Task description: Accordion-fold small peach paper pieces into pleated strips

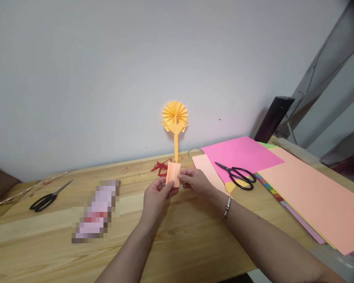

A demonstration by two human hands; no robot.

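Observation:
A small piece of peach paper [173, 173] with lengthwise creases is held up between my two hands. My left hand [159, 189] grips its lower left edge, thumb on the front and fingers behind. At the right edge, my right hand [192, 179] pinches the same paper between thumb and fingers. Just beyond it, an orange folded-paper flower [175, 114] with a pleated round head and a straight stem leans upright against the wall. Red thread [162, 168] lies in a tangle behind my left hand.
Black-handled scissors [242, 177] rest on pink paper [241, 155] at the right, beside large peach sheets [315, 196]. A second pair of scissors [45, 201] and a blurred-out pinkish object [97, 212] lie left. A dark cylinder [274, 119] leans at the back right.

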